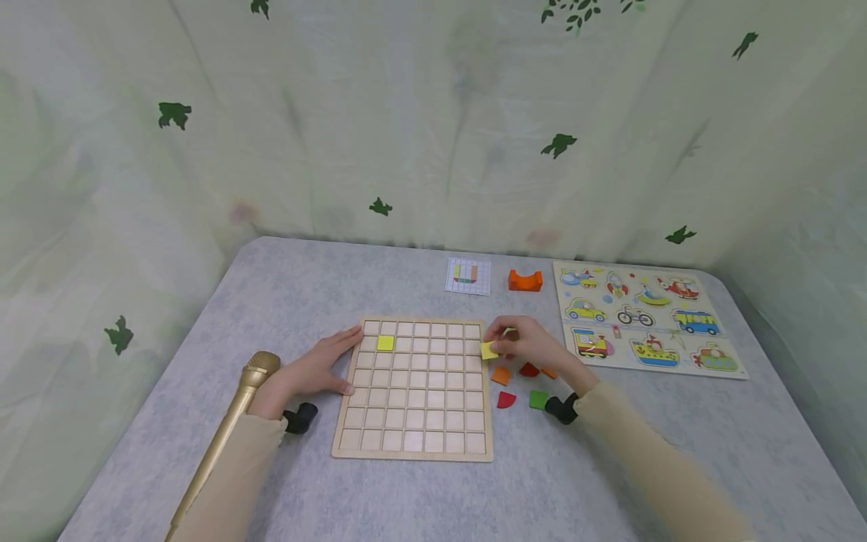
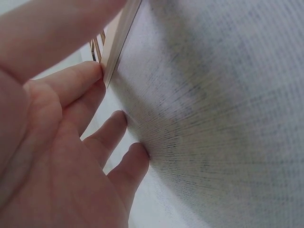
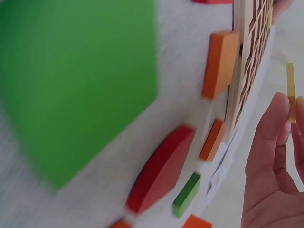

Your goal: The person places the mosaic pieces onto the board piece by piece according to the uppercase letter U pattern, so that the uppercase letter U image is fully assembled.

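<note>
A wooden grid board (image 1: pixel 415 399) lies flat on the table, with one yellow square tile (image 1: pixel 385 343) set in a cell near its upper left. My left hand (image 1: pixel 314 369) rests at the board's left edge, thumb and fingers spread along the frame. At the right edge my right hand (image 1: pixel 531 345) pinches a second yellow tile (image 3: pixel 291 90) between thumb and fingers, held up from the table. Below that hand lie an orange tile (image 1: pixel 500 376), a red quarter-round piece (image 1: pixel 506 400) and a green tile (image 1: pixel 538 399). More loose pieces are partly hidden by the hand.
Behind the board lies a pattern card (image 1: pixel 468 276), beside an orange holder-like block (image 1: pixel 525 281). A vehicle picture puzzle (image 1: pixel 650 320) fills the right rear. A gold microphone (image 1: pixel 233 414) on a long stem runs along the left forearm. A pale curtain (image 1: pixel 406 113) hangs behind the table.
</note>
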Available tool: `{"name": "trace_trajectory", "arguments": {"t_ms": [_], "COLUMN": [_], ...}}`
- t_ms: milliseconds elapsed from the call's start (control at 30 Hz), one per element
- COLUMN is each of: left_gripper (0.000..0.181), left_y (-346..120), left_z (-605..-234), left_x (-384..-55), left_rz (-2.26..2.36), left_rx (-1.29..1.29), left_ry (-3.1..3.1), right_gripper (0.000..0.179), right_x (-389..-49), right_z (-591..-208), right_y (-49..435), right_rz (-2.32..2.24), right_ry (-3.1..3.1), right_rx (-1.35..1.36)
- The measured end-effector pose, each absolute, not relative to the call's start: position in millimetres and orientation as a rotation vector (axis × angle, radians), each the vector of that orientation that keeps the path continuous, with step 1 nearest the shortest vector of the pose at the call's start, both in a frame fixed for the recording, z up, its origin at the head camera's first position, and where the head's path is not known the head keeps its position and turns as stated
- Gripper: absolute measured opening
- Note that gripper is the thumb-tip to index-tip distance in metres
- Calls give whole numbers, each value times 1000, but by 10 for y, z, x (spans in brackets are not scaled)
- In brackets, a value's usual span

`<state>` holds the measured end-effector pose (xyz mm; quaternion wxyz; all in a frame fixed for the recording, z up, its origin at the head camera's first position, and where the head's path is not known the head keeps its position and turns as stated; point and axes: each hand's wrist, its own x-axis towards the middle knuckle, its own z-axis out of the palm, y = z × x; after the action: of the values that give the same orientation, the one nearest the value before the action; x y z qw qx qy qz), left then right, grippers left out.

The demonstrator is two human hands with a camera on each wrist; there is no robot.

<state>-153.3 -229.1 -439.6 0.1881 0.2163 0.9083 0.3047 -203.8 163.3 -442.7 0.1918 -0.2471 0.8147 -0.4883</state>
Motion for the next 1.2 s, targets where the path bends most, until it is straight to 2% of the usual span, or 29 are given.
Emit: {"name": "trace_trajectory", "arguments": {"t_ms": [600,1200], "left_gripper": [94,94], "left_y": [-2290,-2277], "left_z": [-4404,-4401], "left_x": [-1534,-1542], "left_rz": [852,865], "left_rx": [613,590], "left_ry": [2560,2550], "right_gripper": [5,7], "right_x": [-2034,-2030], "right_z": [-4438,-4418], "right_y": [832,257], "right_rz": [-1385,-1270], "right_ry": [2177,2190], "right_rx": [-736,-727]}}
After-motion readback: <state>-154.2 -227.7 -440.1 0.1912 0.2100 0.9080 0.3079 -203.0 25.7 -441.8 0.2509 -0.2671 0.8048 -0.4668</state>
